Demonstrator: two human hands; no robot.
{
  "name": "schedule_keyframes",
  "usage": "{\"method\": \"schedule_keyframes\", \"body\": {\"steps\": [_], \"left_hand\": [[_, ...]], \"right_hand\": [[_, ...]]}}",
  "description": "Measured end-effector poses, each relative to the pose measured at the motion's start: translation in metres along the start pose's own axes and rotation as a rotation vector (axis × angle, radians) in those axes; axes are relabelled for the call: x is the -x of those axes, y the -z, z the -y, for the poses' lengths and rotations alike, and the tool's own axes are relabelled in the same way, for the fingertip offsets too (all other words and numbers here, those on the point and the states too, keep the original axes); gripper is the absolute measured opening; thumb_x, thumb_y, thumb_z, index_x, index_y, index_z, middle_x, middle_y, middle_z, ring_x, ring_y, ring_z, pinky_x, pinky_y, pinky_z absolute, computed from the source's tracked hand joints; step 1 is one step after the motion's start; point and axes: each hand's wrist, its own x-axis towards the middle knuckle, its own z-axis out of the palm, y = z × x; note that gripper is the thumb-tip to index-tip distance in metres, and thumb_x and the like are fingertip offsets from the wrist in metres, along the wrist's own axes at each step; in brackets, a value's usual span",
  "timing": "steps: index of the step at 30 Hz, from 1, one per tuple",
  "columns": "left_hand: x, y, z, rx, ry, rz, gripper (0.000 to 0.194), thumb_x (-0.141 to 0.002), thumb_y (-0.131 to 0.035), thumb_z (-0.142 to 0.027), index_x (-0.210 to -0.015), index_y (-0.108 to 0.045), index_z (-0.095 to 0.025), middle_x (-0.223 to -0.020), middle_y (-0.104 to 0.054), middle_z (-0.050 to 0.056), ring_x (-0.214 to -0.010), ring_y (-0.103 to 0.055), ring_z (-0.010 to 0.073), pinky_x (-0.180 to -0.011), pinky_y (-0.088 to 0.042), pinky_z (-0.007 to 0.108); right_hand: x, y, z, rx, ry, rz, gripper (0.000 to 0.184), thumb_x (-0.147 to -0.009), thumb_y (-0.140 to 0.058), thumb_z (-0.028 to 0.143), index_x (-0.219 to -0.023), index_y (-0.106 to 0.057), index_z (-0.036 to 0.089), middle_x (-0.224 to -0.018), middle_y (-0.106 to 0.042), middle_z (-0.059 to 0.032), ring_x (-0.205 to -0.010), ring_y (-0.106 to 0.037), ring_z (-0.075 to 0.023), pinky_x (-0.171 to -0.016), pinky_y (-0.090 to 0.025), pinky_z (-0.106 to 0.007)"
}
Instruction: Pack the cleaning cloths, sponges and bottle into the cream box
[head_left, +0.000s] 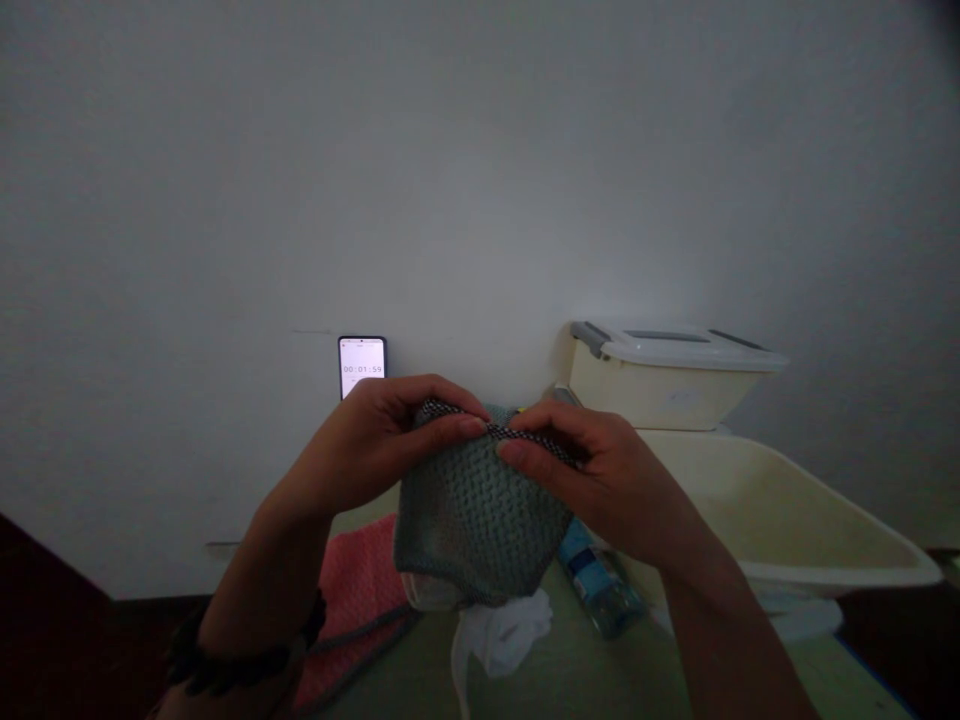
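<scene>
A grey-green knitted piece (pixel 487 520) is held up in front of the person, above the greenish table surface (pixel 401 675), its basket-like texture facing the camera and its lower part hanging down. Along its top runs a black-and-white speckled edge (pixel 496 431), and both hands have hold of it there. The left hand (pixel 375 430) is closed in a pinch, thumb on the near side and index finger along the far side, with the edge between them. The right hand (pixel 600 470) pinches the same edge in the same way, its thumb tip just beside that of the left; the other fingers of both hands are mostly hidden. A dark bracelet (pixel 232 660) circles the left wrist. Below the knitting lies a crumpled white cloth (pixel 514 635). To the left is a pink textured cloth (pixel 360 575) with dark grey strips across it, and to the right a clear bottle with a blue label (pixel 596 580) lies slanted. Behind the left hand, a phone (pixel 362 362) stands upright near the pale wall (pixel 465 200), its screen reading 00:01:59. Farther right sits a wide cream tub (pixel 780 510), with a lidded box (pixel 649 392) beyond it.
</scene>
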Motion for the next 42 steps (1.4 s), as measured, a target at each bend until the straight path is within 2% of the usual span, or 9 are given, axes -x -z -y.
{"method": "schedule_keyframes", "body": {"steps": [3,6,10,14,20,30,33,36,42], "left_hand": [[-0.001,0.001,0.004,-0.065,0.017,-0.012,0.013,-0.081,-0.061,-0.03,-0.082,-0.066,-0.018,-0.07,-0.063,-0.003,-0.065,-0.054,0.0097,-0.056,-0.041,0.018],[-0.003,0.001,0.013,-0.148,0.09,0.07,0.017,-0.084,-0.056,-0.032,-0.084,-0.063,-0.017,-0.072,-0.063,-0.001,-0.067,-0.056,0.0112,-0.057,-0.043,0.02],[-0.007,-0.002,0.023,-0.181,0.173,0.217,0.014,-0.084,-0.055,-0.028,-0.086,-0.06,-0.015,-0.081,-0.065,0.002,-0.077,-0.061,0.0145,-0.069,-0.048,0.025],[-0.006,-0.006,0.017,-0.146,0.107,0.253,0.019,-0.085,-0.054,-0.029,-0.097,-0.061,-0.016,-0.089,-0.068,0.002,-0.085,-0.063,0.0144,-0.076,-0.048,0.024],[0.004,0.001,-0.005,-0.293,-0.031,0.078,0.015,-0.083,-0.058,-0.031,-0.086,-0.067,-0.02,-0.076,-0.07,-0.004,-0.068,-0.062,0.0102,-0.061,-0.046,0.017],[0.011,0.004,-0.019,-0.379,-0.181,-0.026,0.008,-0.079,-0.064,-0.021,-0.084,-0.07,-0.023,-0.068,-0.07,-0.008,-0.058,-0.059,0.0047,-0.053,-0.042,0.01],[0.01,0.004,-0.017,-0.391,-0.17,-0.059,0.008,-0.08,-0.063,-0.021,-0.084,-0.071,-0.022,-0.068,-0.069,-0.007,-0.058,-0.059,0.0054,-0.054,-0.042,0.011],[0.01,0.005,-0.015,-0.379,-0.118,-0.12,0.008,-0.078,-0.064,-0.024,-0.083,-0.071,-0.023,-0.065,-0.068,-0.007,-0.056,-0.058,0.0067,-0.053,-0.042,0.013],[0.005,0.006,-0.009,-0.11,0.102,-0.351,0.014,-0.071,-0.07,-0.033,-0.078,-0.071,-0.021,-0.065,-0.068,-0.002,-0.057,-0.058,0.0109,-0.047,-0.041,0.016]], "right_hand": [[-0.001,0.004,-0.006,-0.015,-0.092,0.055,0.028,-0.081,-0.056,0.046,-0.081,-0.064,0.019,-0.062,-0.054,0.0034,-0.055,-0.047,-0.0097,-0.049,-0.035,-0.022],[-0.005,0.004,-0.015,0.009,-0.133,0.026,0.026,-0.082,-0.056,0.043,-0.083,-0.065,0.018,-0.068,-0.059,0.0009,-0.06,-0.052,-0.0115,-0.053,-0.039,-0.024],[-0.015,-0.005,-0.027,0.117,-0.061,-0.099,0.015,-0.082,-0.058,0.031,-0.085,-0.066,0.019,-0.081,-0.065,-0.0014,-0.075,-0.057,-0.0143,-0.065,-0.042,-0.027],[-0.016,-0.014,-0.026,0.088,0.01,-0.099,0.013,-0.082,-0.059,0.031,-0.083,-0.066,0.019,-0.075,-0.065,0.0005,-0.07,-0.057,-0.0126,-0.061,-0.041,-0.024],[-0.006,-0.008,-0.009,0.017,0.059,-0.149,0.013,-0.079,-0.064,0.033,-0.085,-0.065,0.021,-0.072,-0.065,0.0035,-0.066,-0.058,-0.0096,-0.059,-0.043,-0.019],[0.0,-0.001,0.004,0.068,0.278,-0.245,0.006,-0.078,-0.067,0.02,-0.083,-0.069,0.019,-0.076,-0.069,0.0031,-0.07,-0.062,-0.0077,-0.065,-0.046,-0.017],[-0.001,0.0,0.002,0.07,0.21,-0.22,0.009,-0.081,-0.064,0.022,-0.088,-0.069,0.021,-0.081,-0.069,0.003,-0.074,-0.062,-0.0088,-0.067,-0.046,-0.018],[-0.002,0.0,-0.004,0.001,0.042,-0.147,0.016,-0.082,-0.062,0.029,-0.096,-0.066,0.024,-0.083,-0.068,0.0026,-0.074,-0.061,-0.011,-0.065,-0.046,-0.022],[-0.005,-0.006,-0.013,-0.374,-0.135,0.157,0.017,-0.084,-0.057,0.036,-0.086,-0.057,0.019,-0.083,-0.061,0.0004,-0.076,-0.057,-0.0126,-0.062,-0.045,-0.023]]}}
